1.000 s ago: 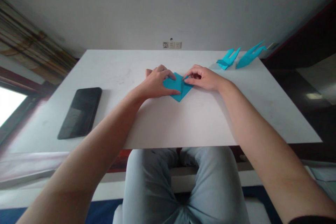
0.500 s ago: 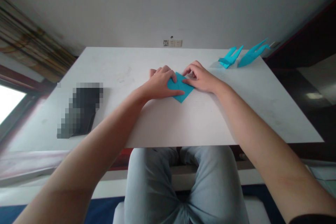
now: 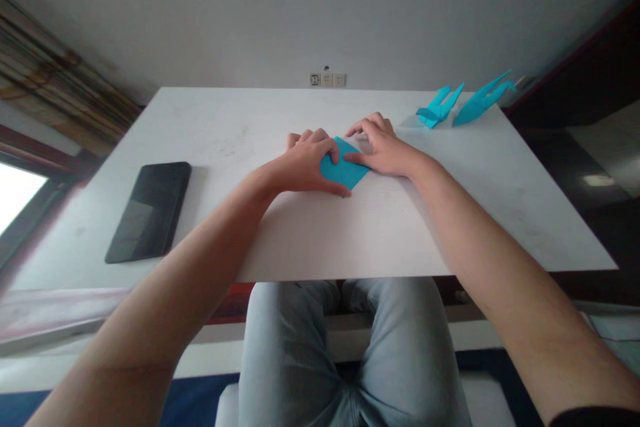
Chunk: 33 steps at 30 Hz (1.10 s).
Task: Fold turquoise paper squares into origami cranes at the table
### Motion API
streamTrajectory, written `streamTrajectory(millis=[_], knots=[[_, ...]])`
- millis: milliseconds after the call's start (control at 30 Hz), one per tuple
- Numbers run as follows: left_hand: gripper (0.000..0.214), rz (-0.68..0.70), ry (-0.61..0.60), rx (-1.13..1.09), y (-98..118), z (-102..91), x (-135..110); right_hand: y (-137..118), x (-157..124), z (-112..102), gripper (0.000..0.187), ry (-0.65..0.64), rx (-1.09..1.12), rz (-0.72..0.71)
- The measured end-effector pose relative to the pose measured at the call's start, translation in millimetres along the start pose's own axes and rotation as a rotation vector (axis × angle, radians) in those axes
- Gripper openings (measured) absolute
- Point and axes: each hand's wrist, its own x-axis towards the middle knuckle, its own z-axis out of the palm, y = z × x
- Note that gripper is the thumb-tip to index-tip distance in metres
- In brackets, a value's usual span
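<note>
A folded piece of blue origami paper (image 3: 354, 175), roughly diamond-shaped, lies on the white table (image 3: 320, 240) between my hands. My left hand (image 3: 309, 161) holds it down from the left, with the bent index finger on its upper part and the thumb at its bottom corner. From the right, my right hand (image 3: 384, 151) presses its thumb onto the paper's face, and its curled fingers rest near the upper right edge. Part of the sheet is hidden under both hands.
Two folded blue paper cranes, a nearer-left one (image 3: 436, 110) and a right one (image 3: 480, 103), stand at the table's back right. A black tablet (image 3: 150, 212) lies at the left. Wall sockets (image 3: 327, 79) sit behind the table's far edge.
My left thumb has slid down to the paper's bottom corner. My right thumb has moved slightly left across the paper, and the right fingers have shifted a little.
</note>
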Motion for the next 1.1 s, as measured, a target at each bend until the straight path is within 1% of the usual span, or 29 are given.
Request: streamTrajectory(millis=[100,200,333,433,500,633,700,800,933,1100], knots=[[0.08,-0.009,-0.011,-0.002,2,-1.3,-1,7,5,3,0.033,0.085,0.0,0.044],[0.084,-0.029,-0.025,0.001,4,-2.2,-1,5,6,3,0.027,0.125,-0.012,0.05],[0.084,-0.006,-0.034,-0.015,2,-2.9,0,-10,5,3,0.023,0.092,-0.02,-0.02],[0.085,0.007,-0.034,-0.027,-2,-3.6,0,-16,5,3,0.024,0.044,-0.016,-0.026],[0.092,-0.003,-0.02,-0.029,-5,-3.4,0,-15,6,2,0.026,0.03,-0.016,-0.013],[0.116,-0.047,0.04,-0.013,-12,-0.8,-1,-9,6,-3,0.023,0.04,-0.044,0.03],[0.121,-0.086,0.078,0.008,-17,0.8,0,-5,6,-7,0.02,0.056,-0.064,0.039],[0.111,-0.142,0.107,0.051,-21,2.5,0,-3,5,-13,0.015,0.057,-0.08,0.018],[0.091,-0.179,0.123,0.074,-22,3.4,1,-4,5,-15,0.006,0.009,-0.081,-0.015],[0.077,-0.186,0.206,0.011,-23,3.2,3,-10,4,-13,0.01,-0.021,0.013,-0.076]])
